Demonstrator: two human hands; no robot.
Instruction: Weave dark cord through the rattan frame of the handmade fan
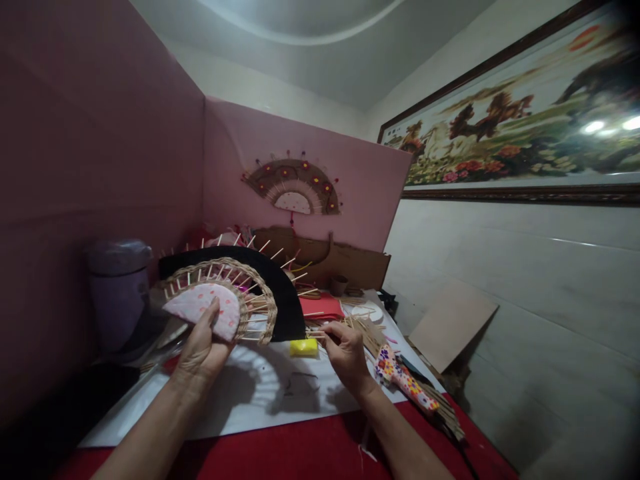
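Note:
My left hand (203, 343) holds up a half-round fan piece (220, 297): a pink dotted fabric centre, thin sticks radiating out and a woven cord band around them. The thumb presses on the pink fabric. A black curved card (280, 283) stands right behind it. My right hand (345, 350) is closed on a thin stick (316, 333) near the fan's lower right edge, beside a pile of loose sticks (367, 330). A yellow block (304, 347) lies on the white sheet (260, 393) between my hands.
A finished brown fan (295, 185) hangs on the pink board behind. A grey lidded pot (119, 283) stands at left. A flower-patterned glue gun (403, 380) lies at right on the red cloth (320, 453). Brown cardboard pieces (350, 263) lean at the back.

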